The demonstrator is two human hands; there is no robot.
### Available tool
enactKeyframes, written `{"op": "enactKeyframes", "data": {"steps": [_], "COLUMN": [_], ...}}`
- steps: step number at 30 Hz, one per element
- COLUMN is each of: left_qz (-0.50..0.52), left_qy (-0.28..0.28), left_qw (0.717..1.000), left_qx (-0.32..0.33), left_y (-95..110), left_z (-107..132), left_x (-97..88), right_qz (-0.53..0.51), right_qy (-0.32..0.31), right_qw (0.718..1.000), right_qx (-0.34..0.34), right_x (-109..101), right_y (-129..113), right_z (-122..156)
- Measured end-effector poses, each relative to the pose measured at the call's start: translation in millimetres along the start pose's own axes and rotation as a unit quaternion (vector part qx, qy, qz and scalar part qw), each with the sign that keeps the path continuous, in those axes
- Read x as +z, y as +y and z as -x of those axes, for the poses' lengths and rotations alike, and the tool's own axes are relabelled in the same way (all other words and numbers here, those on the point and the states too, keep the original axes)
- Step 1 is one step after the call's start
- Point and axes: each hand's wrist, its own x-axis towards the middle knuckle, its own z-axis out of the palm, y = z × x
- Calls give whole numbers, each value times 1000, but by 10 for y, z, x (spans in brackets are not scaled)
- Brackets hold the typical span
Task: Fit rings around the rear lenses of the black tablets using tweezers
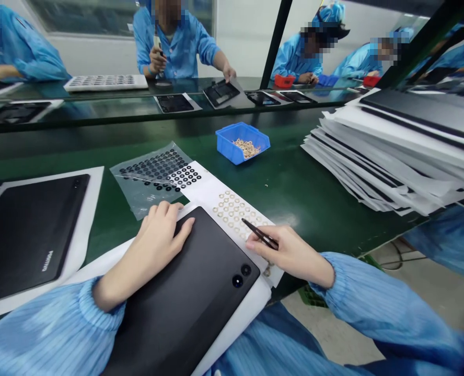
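Note:
A black tablet back cover (pixel 177 303) with two camera lenses at its right corner lies on white paper in front of me. My left hand (pixel 159 232) rests on its far edge, fingers stretched out and holding nothing. Black tweezers (pixel 260 234) are pinched in my right hand (pixel 290 253), their tip over a white sheet (pixel 210 194) that bears rows of small gold rings (pixel 232 209). Black rings (pixel 185 176) sit at the sheet's far end, partly under a clear film (pixel 149 172).
A blue bin (pixel 238 143) of small gold pieces stands behind the sheet. Another black tablet cover (pixel 32 230) lies on paper at left. At right rises a tall stack of paper-separated panels (pixel 392 151). Co-workers sit across the conveyor line, where several tablet parts (pixel 173 103) lie.

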Motion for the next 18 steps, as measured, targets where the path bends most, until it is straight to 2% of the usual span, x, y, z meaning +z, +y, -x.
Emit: {"op": "enactKeyframes", "data": {"steps": [4, 9, 12, 18], "left_qz": [-1, 135, 180, 292], "left_qy": [0, -17, -31, -58], "left_qw": [1000, 990, 982, 946], "left_qx": [-15, -36, -54, -127], "left_y": [50, 46, 21, -64], "left_z": [4, -52, -99, -182], "left_x": [-39, -124, -231, -483], "right_qz": [-5, -99, -160, -160], "right_qy": [-46, -81, -95, -113], "right_qw": [999, 992, 983, 981], "right_qx": [-8, -14, -11, -17], "right_x": [51, 61, 41, 14], "right_y": [10, -12, -48, -96], "right_z": [-18, -13, -1, -8]}}
